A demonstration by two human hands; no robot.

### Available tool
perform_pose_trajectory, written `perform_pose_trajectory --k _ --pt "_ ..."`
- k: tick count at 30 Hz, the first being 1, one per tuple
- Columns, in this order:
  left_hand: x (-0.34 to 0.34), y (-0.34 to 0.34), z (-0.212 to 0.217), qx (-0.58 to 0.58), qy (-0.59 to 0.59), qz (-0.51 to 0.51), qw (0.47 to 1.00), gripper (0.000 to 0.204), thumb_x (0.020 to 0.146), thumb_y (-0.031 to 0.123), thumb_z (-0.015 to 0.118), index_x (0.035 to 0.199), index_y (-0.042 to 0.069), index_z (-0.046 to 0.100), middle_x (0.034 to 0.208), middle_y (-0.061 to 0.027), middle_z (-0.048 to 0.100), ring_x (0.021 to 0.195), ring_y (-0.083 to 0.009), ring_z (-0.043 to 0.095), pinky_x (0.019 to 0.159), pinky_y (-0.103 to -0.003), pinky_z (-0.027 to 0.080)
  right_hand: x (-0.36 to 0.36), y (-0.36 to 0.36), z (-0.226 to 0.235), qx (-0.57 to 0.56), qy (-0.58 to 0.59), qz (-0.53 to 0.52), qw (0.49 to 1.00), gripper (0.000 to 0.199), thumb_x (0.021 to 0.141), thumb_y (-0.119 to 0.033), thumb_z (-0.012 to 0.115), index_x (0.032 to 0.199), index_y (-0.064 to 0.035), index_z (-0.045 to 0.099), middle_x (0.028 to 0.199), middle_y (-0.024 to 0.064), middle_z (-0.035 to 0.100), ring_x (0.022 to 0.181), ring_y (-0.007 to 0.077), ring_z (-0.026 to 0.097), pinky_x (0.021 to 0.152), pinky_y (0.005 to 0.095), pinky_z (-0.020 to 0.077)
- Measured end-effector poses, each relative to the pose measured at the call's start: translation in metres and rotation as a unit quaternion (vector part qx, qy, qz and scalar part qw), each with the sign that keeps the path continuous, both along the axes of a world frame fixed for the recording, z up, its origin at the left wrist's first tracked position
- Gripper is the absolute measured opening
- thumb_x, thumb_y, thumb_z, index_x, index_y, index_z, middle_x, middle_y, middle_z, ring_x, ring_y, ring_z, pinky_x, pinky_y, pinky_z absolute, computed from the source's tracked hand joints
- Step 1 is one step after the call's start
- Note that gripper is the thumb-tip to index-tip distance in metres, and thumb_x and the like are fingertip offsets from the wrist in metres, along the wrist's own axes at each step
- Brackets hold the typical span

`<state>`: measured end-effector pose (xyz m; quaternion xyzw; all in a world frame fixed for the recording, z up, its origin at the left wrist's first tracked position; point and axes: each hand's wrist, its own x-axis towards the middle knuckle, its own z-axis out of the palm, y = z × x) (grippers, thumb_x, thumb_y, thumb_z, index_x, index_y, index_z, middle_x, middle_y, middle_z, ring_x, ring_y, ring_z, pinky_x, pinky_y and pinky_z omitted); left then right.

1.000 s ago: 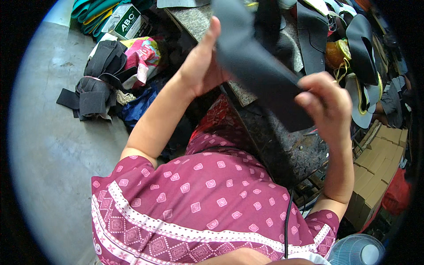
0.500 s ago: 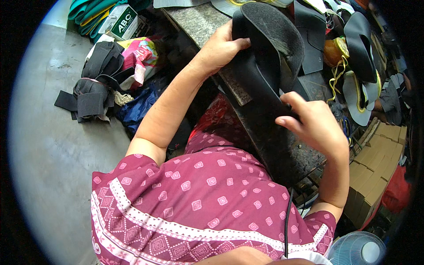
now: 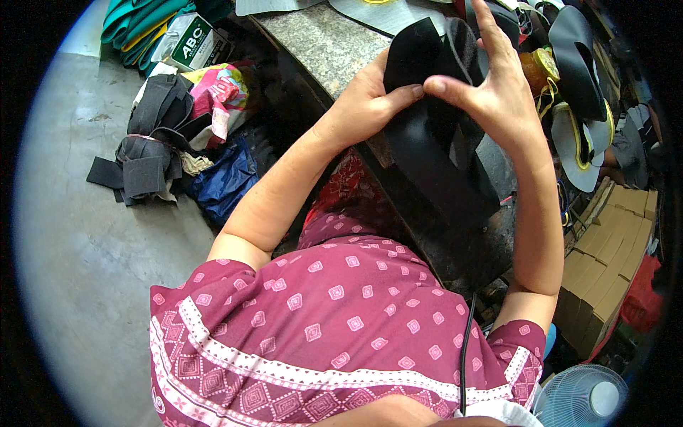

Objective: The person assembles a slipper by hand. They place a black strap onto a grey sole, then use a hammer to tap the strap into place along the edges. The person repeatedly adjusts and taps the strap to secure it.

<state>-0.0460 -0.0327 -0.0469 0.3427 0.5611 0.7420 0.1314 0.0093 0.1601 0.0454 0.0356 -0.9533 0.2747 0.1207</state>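
A person in a maroon short-sleeved top patterned with small pale squares was seen from above, both bare forearms reaching up toward a speckled grey stone workbench. Between the two hands was a black flip-flop sandal of soft rubbery material, held tilted just above the bench's near edge, its long sole running down toward the person's body. The left hand gripped the sandal's upper left edge, its thumb pressed across the black surface. The right hand met it from the other side, thumb tip nearly touching the left thumb, with its fingers spread and raised behind the sandal's top, so it grasped the sandal only loosely. Farther right on the bench lay a heap of more black sandal soles and pale grey soles edged in yellow. On the grey concrete floor to the left sat a bundle of black fabric strips, a crumpled dark blue bag, a pink and yellow printed bag and folded green sheets. Flattened brown cardboard boxes stood at the right, and a small pale blue fan showed at the lower right corner.
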Motion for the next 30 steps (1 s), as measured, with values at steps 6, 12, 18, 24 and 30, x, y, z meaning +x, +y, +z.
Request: perform_pose_trajectory --k 6,12,18,24,30 --pt "0.004 -0.007 0.0 -0.003 -0.005 0.015 1.0 0.046 0.098 0.006 0.065 0.141 0.005 0.051 0.124 -0.0069 0.066 0.113 -0.0141 0.061 0.099 -0.031 0.05 0.002 -0.01 0.002 -0.188 -0.032 -0.01 0.982 0.111 0.074 -0.023 0.087 0.161 -0.0027 0.021 0.147 0.0252 0.049 0.131 0.0304 0.053 0.112 0.0393 0.0394" --pt "0.001 -0.009 0.005 0.045 -0.07 0.047 0.995 0.047 0.094 0.004 0.066 0.139 0.005 0.054 0.122 -0.008 0.067 0.111 -0.0167 0.064 0.099 -0.032 0.052 0.005 -0.005 -0.008 -0.305 0.076 0.029 0.949 0.081 0.081 0.003 0.067 0.156 -0.003 0.035 0.123 0.0112 0.061 0.108 0.0159 0.06 0.092 0.0274 0.0474" --pt "-0.003 -0.012 0.009 0.095 -0.104 0.084 0.986 0.046 0.091 -0.002 0.064 0.136 0.005 0.056 0.119 -0.0078 0.068 0.106 -0.0161 0.067 0.095 -0.031 0.055 0.034 -0.009 -0.006 -0.314 0.009 0.077 0.946 0.031 0.086 0.004 0.068 0.117 0.0018 0.064 0.107 0.0026 0.066 0.097 0.007 0.063 0.083 0.0228 0.0536" --pt "-0.009 -0.022 0.017 0.129 -0.161 0.055 0.977 0.044 0.091 -0.001 0.066 0.134 0.006 0.057 0.116 -0.0074 0.069 0.102 -0.0161 0.069 0.092 -0.03 0.057 0.064 -0.024 -0.012 -0.249 -0.165 0.058 0.953 0.023 0.091 -0.002 0.073 0.113 0.0022 0.067 0.095 0.0001 0.065 0.079 0.0038 0.061 0.07 0.0216 0.0512" --pt "-0.017 -0.024 0.029 0.123 -0.211 0.073 0.967 0.045 0.09 -0.004 0.062 0.134 0.004 0.059 0.119 -0.0069 0.07 0.107 -0.0181 0.067 0.095 -0.032 0.053 0.07 -0.036 -0.022 -0.001 -0.045 0.114 0.993 0.024 0.089 -0.019 0.075 0.102 -0.0003 0.07 0.098 0.0167 0.066 0.08 0.0367 0.067 0.07 0.0388 0.0546"
